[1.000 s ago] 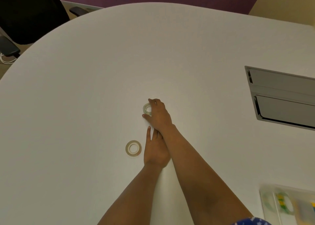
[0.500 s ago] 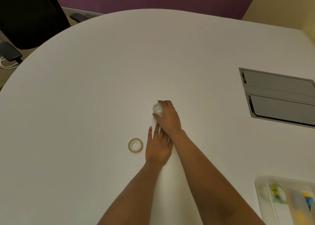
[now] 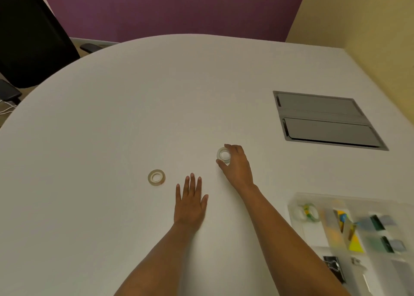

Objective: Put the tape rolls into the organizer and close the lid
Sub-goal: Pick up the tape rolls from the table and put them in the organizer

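My right hand (image 3: 236, 165) grips a clear tape roll (image 3: 224, 155) between thumb and fingers, near the middle of the white table (image 3: 112, 127). Whether the roll rests on the surface or is just off it, I cannot tell. A second clear tape roll (image 3: 156, 177) lies flat to the left. My left hand (image 3: 190, 203) rests palm down with fingers spread, just right of that roll, holding nothing. The clear plastic organizer (image 3: 295, 200) sits at the lower right, blurred, with taped rolls in its left compartment and coloured stationery in others. Its lid is not discernible.
A grey recessed cable hatch (image 3: 324, 121) is set into the table at the right. A black office chair (image 3: 29, 38) stands at the far left beyond the table's curved edge. A binder clip (image 3: 333, 265) lies in the organizer's near part.
The view has tilted and shifted, bringing more of the organizer into sight. My right hand with the roll has moved right, away from my left hand, so the arms no longer overlap.
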